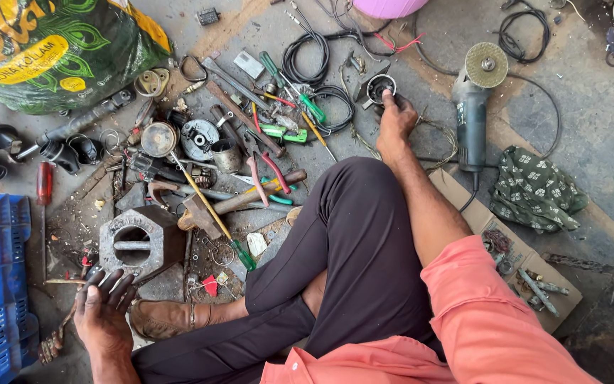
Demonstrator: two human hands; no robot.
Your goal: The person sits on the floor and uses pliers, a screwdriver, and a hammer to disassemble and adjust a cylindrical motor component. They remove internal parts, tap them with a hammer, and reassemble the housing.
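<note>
Repair work on a littered workshop floor looks barely begun: the right hand (395,122) reaches out, fingertips closing on a small round metal housing (379,88), not yet lifted, while the left hand (103,307) rests open beside a hexagonal iron block (138,243).

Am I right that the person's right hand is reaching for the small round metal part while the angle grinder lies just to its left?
Not quite. In the head view the right hand does touch the small round metal part, but the angle grinder lies on the hand's right side, not its left.
</note>
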